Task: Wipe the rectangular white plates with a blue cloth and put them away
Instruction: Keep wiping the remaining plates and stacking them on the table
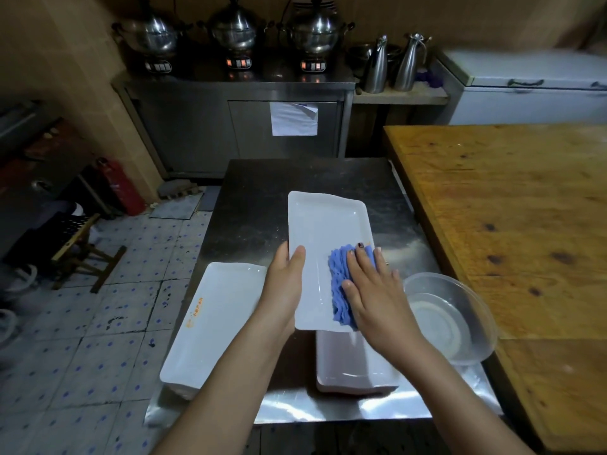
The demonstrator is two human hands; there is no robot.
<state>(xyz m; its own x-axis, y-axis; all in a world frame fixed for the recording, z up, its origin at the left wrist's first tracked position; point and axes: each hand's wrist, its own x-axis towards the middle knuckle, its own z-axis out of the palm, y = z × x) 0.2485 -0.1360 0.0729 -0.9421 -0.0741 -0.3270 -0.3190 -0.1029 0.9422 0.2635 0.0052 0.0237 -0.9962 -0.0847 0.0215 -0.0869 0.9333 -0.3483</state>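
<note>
- One stainless steel table serves as the landmark, and every place below is given from it.
- Three white plates show their tops, with one cloth, one bowl and two hands.
- A white rectangular plate with an orange mark lies along the table's left edge, near the front. More white shows beneath it, though how many pieces I cannot tell.
- The left hand, over the table's middle, grips the left long rim of a second white rectangular plate. Its thumb lies on top of the rim, and its fingers are hidden underneath.
- That second plate is held lengthwise above the table's middle.
- One crumpled blue cloth sits on the second plate's right near part.
- The right hand lies flat with its fingers spread and presses the cloth onto the plate.
- A third white rectangular plate rests at the table's front edge, partly under the held plate's near end.
- One clear plastic round bowl sits at the table's right front edge.
- A wooden table stands against the steel table's right side.
</note>
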